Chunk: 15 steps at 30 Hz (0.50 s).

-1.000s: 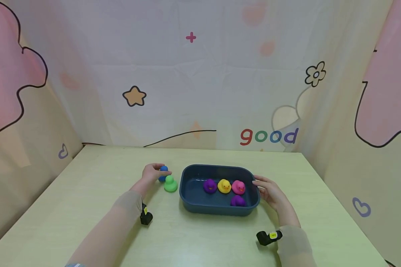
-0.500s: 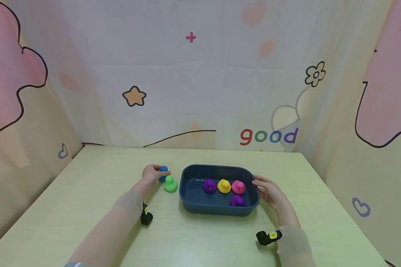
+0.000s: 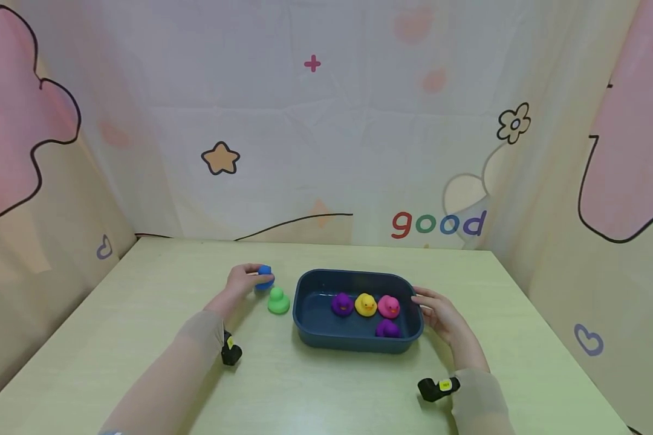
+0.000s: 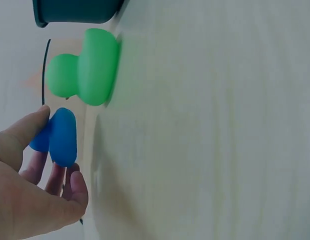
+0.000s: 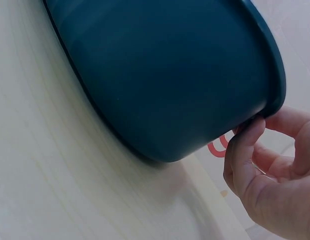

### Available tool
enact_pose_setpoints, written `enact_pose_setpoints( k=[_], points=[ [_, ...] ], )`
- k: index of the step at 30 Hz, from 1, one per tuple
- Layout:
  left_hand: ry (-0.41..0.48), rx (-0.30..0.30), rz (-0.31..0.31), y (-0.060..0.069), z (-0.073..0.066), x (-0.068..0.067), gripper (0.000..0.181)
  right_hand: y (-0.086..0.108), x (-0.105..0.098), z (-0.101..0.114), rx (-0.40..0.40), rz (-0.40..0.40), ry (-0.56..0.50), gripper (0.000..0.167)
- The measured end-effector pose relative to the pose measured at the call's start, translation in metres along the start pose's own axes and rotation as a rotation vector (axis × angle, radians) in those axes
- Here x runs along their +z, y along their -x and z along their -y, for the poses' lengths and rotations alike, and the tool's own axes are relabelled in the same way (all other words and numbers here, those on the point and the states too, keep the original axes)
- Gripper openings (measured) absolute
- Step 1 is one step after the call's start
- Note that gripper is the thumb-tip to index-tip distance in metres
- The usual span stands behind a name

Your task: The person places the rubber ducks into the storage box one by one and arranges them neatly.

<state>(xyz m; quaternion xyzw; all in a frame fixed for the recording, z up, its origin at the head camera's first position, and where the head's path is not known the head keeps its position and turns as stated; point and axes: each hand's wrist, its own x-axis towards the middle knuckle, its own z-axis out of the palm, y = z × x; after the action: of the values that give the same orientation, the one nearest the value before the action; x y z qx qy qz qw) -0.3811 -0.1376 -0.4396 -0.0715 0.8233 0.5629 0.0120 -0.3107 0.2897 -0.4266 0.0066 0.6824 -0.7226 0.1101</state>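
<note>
A blue rubber duck (image 3: 264, 278) is pinched between the thumb and fingers of my left hand (image 3: 243, 279), seen from behind. In the left wrist view the blue duck (image 4: 63, 137) hangs just off the tabletop. Close by stands a green rubber duck (image 3: 278, 301), upright and untouched. My right hand (image 3: 441, 311) holds the right end of a dark blue tub (image 3: 337, 342), its curled fingers against the wall under the rim (image 5: 277, 70). Inside the tub sit a purple duck (image 3: 342, 304), a yellow duck (image 3: 366, 305), a pink duck (image 3: 389, 307) and another purple duck (image 3: 387, 328).
The pale wooden table (image 3: 326, 393) holds the tub near its middle. A printed cloth backdrop (image 3: 326, 151) rises behind the table and along both sides. Each wrist carries a small black camera, the left one (image 3: 231, 350) and the right one (image 3: 437, 388).
My left hand has lifted the blue duck slightly and moved it a little left and away from the green duck. My right hand and the tub stay in place.
</note>
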Motion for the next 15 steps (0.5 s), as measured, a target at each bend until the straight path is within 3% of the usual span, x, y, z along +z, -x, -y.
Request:
enact_pose_setpoints(
  k=[8,15],
  points=[
    [-0.015,0.116,0.100,-0.005,-0.002,-0.015,0.051,0.000,-0.001,0.000,0.002,-0.003,0.000,0.049],
    [0.004,0.191,0.281,-0.006,0.002,-0.029,0.053,0.001,-0.001,0.001,0.002,-0.009,-0.011,0.043]
  ],
)
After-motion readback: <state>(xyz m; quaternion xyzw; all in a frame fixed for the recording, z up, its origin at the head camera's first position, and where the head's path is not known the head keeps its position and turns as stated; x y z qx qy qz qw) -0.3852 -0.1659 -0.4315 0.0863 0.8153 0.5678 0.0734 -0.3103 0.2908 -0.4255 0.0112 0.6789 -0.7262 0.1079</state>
